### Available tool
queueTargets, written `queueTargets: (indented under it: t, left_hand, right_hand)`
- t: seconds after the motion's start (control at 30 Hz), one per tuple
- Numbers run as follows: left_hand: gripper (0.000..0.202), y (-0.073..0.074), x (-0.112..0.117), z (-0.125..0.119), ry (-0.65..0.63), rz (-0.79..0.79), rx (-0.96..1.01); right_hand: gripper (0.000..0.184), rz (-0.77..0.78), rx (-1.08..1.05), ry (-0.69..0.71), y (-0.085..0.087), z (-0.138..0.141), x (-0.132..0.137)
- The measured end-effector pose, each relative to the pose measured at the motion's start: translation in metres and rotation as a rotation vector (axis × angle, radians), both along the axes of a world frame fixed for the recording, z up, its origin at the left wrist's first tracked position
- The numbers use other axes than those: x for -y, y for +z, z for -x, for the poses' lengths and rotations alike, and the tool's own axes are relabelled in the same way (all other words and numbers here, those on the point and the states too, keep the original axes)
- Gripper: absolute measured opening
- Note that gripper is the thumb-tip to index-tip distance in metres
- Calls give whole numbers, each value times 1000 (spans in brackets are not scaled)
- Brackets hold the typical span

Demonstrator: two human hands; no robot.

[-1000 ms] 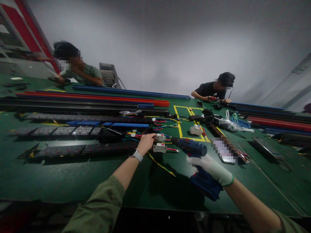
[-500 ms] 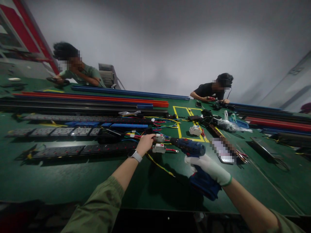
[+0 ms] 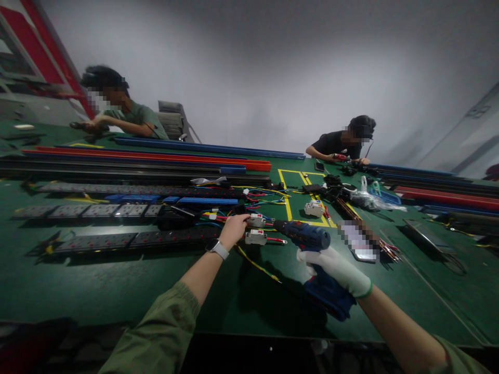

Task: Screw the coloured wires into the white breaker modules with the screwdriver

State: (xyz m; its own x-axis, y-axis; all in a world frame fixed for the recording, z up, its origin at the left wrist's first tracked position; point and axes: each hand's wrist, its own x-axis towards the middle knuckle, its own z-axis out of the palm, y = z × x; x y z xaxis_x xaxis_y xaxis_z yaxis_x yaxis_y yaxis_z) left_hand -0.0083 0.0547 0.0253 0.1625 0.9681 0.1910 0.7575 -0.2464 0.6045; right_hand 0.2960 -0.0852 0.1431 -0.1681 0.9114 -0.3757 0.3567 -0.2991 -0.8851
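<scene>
"Two hands are holding what?"
"The left hand (image 3: 234, 231) is pinching a white breaker (image 3: 257, 220) just beyond its twin (image 3: 255, 238); the right hand (image 3: 331, 266) is gripping a drill (image 3: 307, 235)."
"Risk?"
"The breaker could be twisting if that pinch is weak."

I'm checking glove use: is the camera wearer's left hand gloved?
No, the left hand is bare, while a white glove covers the right hand that grips the cordless drill.

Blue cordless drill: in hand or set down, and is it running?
In hand: the gloved right hand grips the cordless drill by its handle, chuck toward the circuit breaker at the left hand. Running: cannot tell from stills.
</scene>
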Motion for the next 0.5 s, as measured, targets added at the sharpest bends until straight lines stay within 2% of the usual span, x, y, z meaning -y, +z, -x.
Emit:
queueTargets:
  t: [0.13, 0.33, 0.5]
  left_hand:
    - [41, -1, 0, 0, -2, -1, -3]
    - [42, -1, -1, 0, -18, -14, -7]
    - [42, 1, 0, -1, 5, 13, -11]
  right_hand:
    - [33, -11, 53, 6, -3, -3, -1]
    - [33, 7, 13, 43, -10, -5, -3]
    - [31, 5, -9, 33, -9, -6, -4]
